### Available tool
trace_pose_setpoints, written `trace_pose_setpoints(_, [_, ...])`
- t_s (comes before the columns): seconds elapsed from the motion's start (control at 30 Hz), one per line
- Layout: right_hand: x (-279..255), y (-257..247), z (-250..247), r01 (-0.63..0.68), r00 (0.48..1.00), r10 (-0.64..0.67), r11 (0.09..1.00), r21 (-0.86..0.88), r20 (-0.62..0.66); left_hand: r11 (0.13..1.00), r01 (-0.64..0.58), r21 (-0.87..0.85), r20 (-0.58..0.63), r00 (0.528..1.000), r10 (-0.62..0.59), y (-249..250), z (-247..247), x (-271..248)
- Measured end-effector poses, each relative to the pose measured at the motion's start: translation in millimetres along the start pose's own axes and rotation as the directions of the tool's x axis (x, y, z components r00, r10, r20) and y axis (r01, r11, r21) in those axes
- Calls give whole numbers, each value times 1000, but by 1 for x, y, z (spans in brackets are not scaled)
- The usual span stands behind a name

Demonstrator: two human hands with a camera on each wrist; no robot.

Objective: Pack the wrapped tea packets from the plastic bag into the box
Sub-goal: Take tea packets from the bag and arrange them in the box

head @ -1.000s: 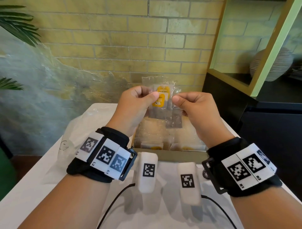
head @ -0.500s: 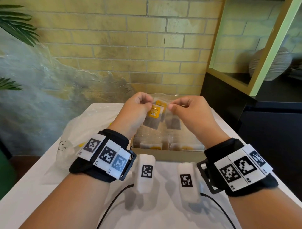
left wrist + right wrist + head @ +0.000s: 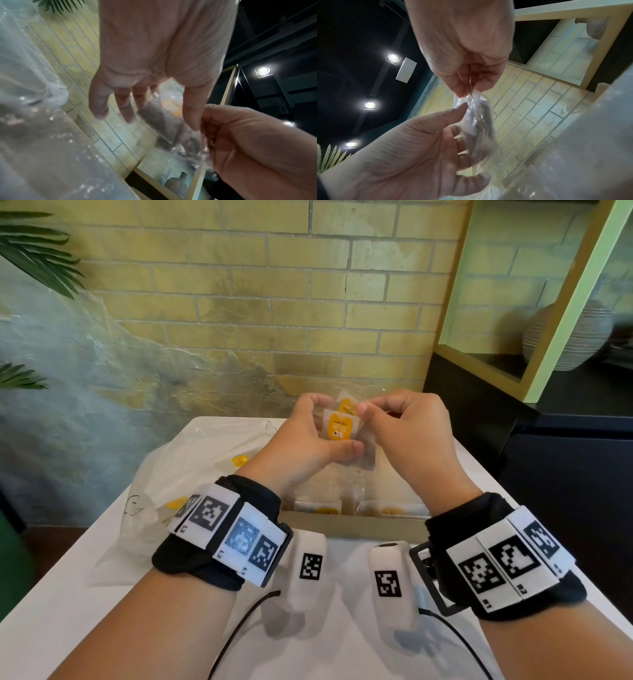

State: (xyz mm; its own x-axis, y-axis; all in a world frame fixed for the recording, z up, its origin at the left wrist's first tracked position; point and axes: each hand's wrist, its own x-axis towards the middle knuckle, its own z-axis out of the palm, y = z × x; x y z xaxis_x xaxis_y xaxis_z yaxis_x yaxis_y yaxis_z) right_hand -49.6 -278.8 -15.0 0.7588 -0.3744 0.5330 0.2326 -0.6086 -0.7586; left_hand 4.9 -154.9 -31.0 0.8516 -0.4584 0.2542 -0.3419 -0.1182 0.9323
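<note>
A clear-wrapped tea packet (image 3: 340,428) with yellow labels hangs just above the far end of the open cardboard box (image 3: 356,525). My left hand (image 3: 318,436) grips it, thumb across the lower front and fingers behind. My right hand (image 3: 373,412) pinches the wrapper's upper right edge. In the left wrist view the packet (image 3: 169,108) shows between my left fingers (image 3: 120,108), and the right hand (image 3: 257,142) pinches crinkled wrapper. The right wrist view shows the wrapper (image 3: 476,102) pinched above my left palm (image 3: 419,155). More wrapped packets (image 3: 390,510) lie in the box. The plastic bag (image 3: 205,460) lies left of it with yellow-labelled packets (image 3: 239,460) inside.
Two white marker blocks (image 3: 308,566) (image 3: 390,580) with black cables sit on the white table (image 3: 85,611) in front of the box. A dark cabinet (image 3: 565,474) stands close on the right, a brick wall behind, palm leaves (image 3: 34,251) at the far left.
Both hands have brought the packet down and closer to the box. My left hand went from pinching its top to holding it with the thumb across the lower front.
</note>
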Motion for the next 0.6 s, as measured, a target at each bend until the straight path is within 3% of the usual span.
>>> trace_pose_setpoints(0.1, [-2, -1, 4, -7, 999, 8, 1000, -18, 42, 999, 37, 26, 95, 995, -39, -1, 3, -2])
trace_pose_setpoints(0.33, [-4, -3, 7, 29, 994, -28, 1000, -7, 107, 997, 69, 27, 72, 995, -71, -2, 0, -4])
trace_pose_setpoints(0.6, [-4, 2, 7, 9, 989, -1, 999, -53, 145, 990, 128, 56, 130, 982, -135, -2, 4, -8])
